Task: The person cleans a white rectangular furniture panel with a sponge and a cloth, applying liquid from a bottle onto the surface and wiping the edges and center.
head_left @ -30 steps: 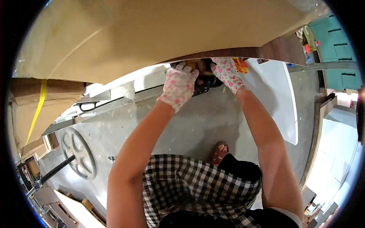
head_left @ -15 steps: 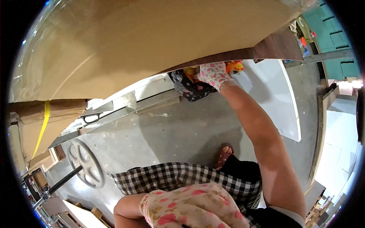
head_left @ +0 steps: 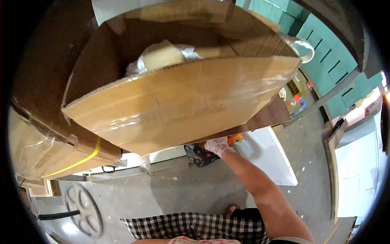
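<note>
My right hand (head_left: 217, 146), in a white glove with pink flowers, reaches under the edge of a dark brown board (head_left: 270, 118). It is beside a dark flowered cloth or bag (head_left: 199, 157) and an orange and yellow item (head_left: 235, 139). The board's edge hides its fingers, so I cannot tell whether it grips anything. Of my left hand (head_left: 205, 241), in a similar flowered glove, only a strip shows at the lower edge, fingers out of sight. An open cardboard box (head_left: 183, 105) stands on the board above my right hand, with a pale wrapped item (head_left: 162, 57) inside.
A white panel (head_left: 270, 156) leans right of my right hand. On the left are a carton with a yellow strap (head_left: 91, 156) and a grey spoked wheel (head_left: 83, 211). Teal units (head_left: 325, 53) stand far right. A checked cloth (head_left: 191, 225) hangs before me.
The view has tilted up, bringing the box's open top into sight. My right hand stays by the dark cloth, while my left hand has mostly dropped out of the lower edge.
</note>
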`<state>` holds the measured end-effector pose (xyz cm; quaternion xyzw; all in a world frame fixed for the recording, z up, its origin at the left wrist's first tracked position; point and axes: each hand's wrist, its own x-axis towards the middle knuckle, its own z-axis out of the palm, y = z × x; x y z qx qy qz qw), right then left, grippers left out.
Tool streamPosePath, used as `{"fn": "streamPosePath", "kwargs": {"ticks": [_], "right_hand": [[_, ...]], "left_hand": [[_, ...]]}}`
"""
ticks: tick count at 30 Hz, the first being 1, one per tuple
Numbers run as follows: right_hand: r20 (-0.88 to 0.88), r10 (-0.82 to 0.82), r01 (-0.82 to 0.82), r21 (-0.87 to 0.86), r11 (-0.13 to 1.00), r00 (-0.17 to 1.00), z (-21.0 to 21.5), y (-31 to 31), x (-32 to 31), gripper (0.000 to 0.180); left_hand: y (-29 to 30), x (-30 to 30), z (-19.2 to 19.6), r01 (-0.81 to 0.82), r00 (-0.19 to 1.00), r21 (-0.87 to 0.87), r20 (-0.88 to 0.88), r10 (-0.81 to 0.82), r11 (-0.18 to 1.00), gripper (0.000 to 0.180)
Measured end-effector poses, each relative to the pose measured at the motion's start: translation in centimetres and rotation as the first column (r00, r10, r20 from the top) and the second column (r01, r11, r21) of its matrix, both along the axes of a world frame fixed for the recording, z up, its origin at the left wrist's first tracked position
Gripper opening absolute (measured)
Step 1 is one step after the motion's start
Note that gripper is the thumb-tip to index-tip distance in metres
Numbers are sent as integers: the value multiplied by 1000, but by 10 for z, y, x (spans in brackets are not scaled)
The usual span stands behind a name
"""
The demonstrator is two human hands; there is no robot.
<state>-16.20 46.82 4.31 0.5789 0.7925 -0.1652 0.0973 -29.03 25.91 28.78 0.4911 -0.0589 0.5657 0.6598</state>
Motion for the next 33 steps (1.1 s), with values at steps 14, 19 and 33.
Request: {"fn": "streamPosePath", "kwargs": {"ticks": [14,19,33], "right_hand": [[376,143,-102,-126,987,916,25,3,-21,52],[377,65,-20,-120,993,924,26,2,-28,42],[-524,-76,263,293,919,849,28,-4,44,52]], "left_hand": [[-21,-29,-59,-150,878,-306,-479,-16,940,17],[-15,-27,-94,-353,691,-155,-708,146,923,19],[-13,-24,-145,-459,652,-234,-744,146,857,21]]}}
